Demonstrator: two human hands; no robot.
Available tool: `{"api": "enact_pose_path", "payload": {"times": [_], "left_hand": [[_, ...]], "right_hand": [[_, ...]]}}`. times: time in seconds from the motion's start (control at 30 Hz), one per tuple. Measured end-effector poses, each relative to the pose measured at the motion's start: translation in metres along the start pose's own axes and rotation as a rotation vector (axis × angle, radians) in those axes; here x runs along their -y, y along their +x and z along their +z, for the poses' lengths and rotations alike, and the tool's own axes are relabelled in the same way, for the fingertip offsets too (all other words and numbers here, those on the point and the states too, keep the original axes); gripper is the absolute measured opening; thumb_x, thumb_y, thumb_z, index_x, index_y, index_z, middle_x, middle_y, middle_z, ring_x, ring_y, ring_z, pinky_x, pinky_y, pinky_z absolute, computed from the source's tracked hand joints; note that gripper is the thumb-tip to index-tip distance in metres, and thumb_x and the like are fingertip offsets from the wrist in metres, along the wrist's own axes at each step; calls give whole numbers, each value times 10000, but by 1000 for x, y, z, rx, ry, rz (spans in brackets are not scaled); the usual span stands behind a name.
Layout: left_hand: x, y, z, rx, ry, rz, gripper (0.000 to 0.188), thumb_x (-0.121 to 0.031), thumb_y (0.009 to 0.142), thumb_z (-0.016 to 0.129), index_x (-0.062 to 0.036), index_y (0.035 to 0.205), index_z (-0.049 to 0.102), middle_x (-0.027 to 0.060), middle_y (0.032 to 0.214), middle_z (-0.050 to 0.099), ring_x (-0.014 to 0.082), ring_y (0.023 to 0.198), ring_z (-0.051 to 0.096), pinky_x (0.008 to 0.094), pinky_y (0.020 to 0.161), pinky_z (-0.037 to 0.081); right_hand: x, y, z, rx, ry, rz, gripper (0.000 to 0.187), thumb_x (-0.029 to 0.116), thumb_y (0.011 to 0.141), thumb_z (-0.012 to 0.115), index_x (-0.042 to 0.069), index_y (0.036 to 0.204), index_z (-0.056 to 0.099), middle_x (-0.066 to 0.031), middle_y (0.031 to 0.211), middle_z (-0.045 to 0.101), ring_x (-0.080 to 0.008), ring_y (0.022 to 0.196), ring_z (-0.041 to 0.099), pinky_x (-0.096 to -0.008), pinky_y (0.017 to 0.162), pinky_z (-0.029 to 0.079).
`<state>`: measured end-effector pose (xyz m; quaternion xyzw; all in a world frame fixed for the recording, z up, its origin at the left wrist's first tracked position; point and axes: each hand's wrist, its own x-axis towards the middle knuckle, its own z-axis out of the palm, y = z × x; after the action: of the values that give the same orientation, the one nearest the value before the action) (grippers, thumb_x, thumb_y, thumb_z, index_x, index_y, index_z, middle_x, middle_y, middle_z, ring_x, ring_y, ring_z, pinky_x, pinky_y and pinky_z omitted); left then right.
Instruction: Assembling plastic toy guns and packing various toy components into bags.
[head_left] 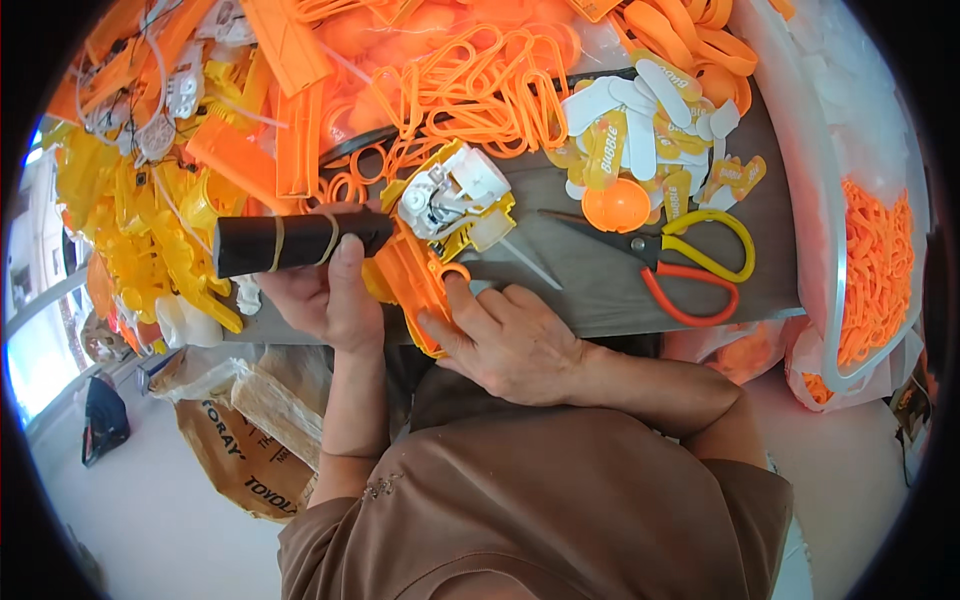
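My left hand (325, 295) grips a black cylindrical tool (300, 240) wrapped with rubber bands, its tip pointing right against an orange and yellow plastic toy body (440, 235). That toy body shows a white motor block (455, 190) in its open top. My right hand (505, 335) holds the toy body from below at its orange grip, fingers curled round it. Both hands work at the near edge of the grey table (600, 290).
Scissors with yellow and orange handles (690, 265) lie right of the hands. An orange ball (615, 205), white and yellow tags (650, 130), orange loops (470, 95) and yellow parts (140, 210) crowd the table. A tray with orange pieces (875, 270) stands at right. Brown paper bags (245, 440) lie on the floor.
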<state>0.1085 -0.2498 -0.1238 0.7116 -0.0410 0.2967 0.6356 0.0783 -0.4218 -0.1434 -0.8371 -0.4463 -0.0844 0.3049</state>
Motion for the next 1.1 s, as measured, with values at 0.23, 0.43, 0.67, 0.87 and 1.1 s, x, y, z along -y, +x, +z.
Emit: {"api": "enact_pose_path", "payload": {"times": [0.23, 0.43, 0.67, 0.87, 1.1], "left_hand": [[2, 1, -2, -32, -20, -25, 531, 20, 790, 598, -5, 1227, 298, 247, 962, 580, 310, 836, 610, 486, 749, 536], [2, 1, -7, -30, -41, -109, 485, -4, 807, 579, -27, 1218, 323, 252, 972, 569, 319, 844, 600, 495, 752, 533], [5, -1, -19, -42, 1, -148, 537, -84, 772, 634, -41, 1234, 362, 222, 993, 559, 324, 869, 597, 494, 762, 528], [9, -3, -23, -64, -29, -153, 535, -129, 778, 649, -44, 1238, 388, 186, 962, 558, 323, 851, 599, 475, 733, 528], [9, -6, -25, -76, -32, -174, 513, -130, 783, 642, -25, 1224, 400, 169, 966, 555, 329, 824, 588, 444, 705, 513]], "right_hand": [[-1, 0, 1, -13, 16, -13, 470, 306, 746, 631, 38, 1130, 584, -192, 1062, 507, -153, 653, 483, -265, 565, 374], [-4, 0, -1, 8, 46, -21, 434, 247, 763, 534, 27, 1134, 583, -186, 1072, 514, -137, 633, 465, -259, 564, 370], [-5, 1, -2, -18, 88, 3, 442, 234, 746, 499, 29, 1125, 596, -189, 1087, 519, -128, 617, 451, -249, 552, 352], [-6, 0, 2, -49, 91, 14, 428, 232, 736, 510, 37, 1100, 619, -178, 1057, 527, -123, 595, 431, -239, 518, 332], [-6, 1, 3, -68, 121, 56, 408, 227, 729, 524, 46, 1078, 636, -163, 1035, 532, -118, 580, 422, -238, 509, 331]]}}
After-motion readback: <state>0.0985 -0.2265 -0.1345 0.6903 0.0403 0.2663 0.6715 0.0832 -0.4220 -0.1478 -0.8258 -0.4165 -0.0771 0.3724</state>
